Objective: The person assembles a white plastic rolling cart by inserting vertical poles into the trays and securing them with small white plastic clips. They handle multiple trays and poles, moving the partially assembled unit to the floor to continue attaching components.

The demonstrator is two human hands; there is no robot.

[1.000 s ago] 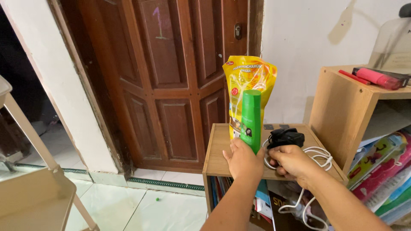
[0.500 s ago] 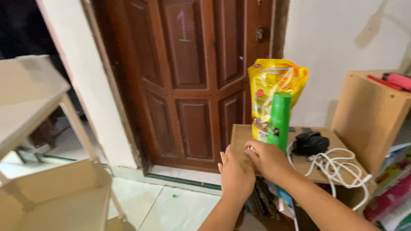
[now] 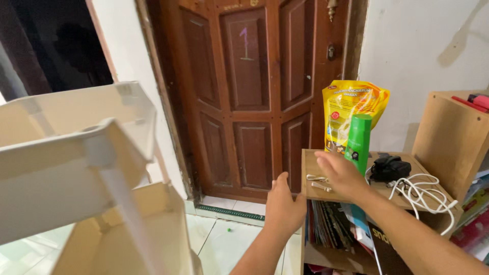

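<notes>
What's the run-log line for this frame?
left hand: open, off shelf edge | right hand: open, over low shelf, by green bottle | yellow pouch behind

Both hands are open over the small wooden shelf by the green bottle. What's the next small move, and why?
Probably lower the right hand onto the small pale pieces lying on the shelf top and pinch them. That hand hovers open just above them, holding nothing, while the green bottle stands upright just behind it. The left hand, also open, sits at the shelf's front edge.
</notes>
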